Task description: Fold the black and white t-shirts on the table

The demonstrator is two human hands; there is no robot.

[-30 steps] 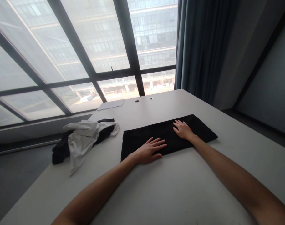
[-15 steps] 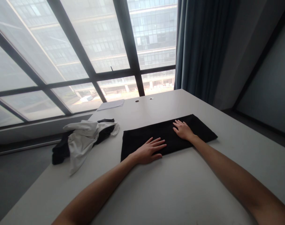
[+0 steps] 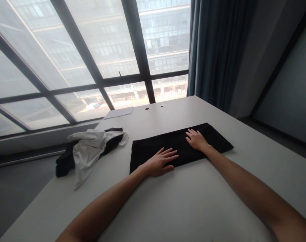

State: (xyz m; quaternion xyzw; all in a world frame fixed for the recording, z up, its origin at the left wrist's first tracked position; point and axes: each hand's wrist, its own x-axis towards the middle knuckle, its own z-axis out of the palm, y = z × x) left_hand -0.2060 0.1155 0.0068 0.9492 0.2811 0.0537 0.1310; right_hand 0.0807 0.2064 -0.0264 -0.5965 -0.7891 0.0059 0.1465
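Head view: beyond the fingers (image 3: 172, 157) rises a dark-framed window (image 3: 112, 43); beneath them spreads the white tabletop (image 3: 173, 208), and past them to the right hangs a blue curtain (image 3: 213, 50). Directly under the fingers lies the black cloth (image 3: 182, 144), a flat oblong. Well left of them, a crumpled white cloth (image 3: 88, 148) covers part of some dark fabric (image 3: 64, 161). Farther ahead sit pale sheets (image 3: 119, 113). Left hand (image 3: 158, 164) and right hand (image 3: 198, 140) rest palm down on the black cloth, fingers extended and spread, gripping nothing.
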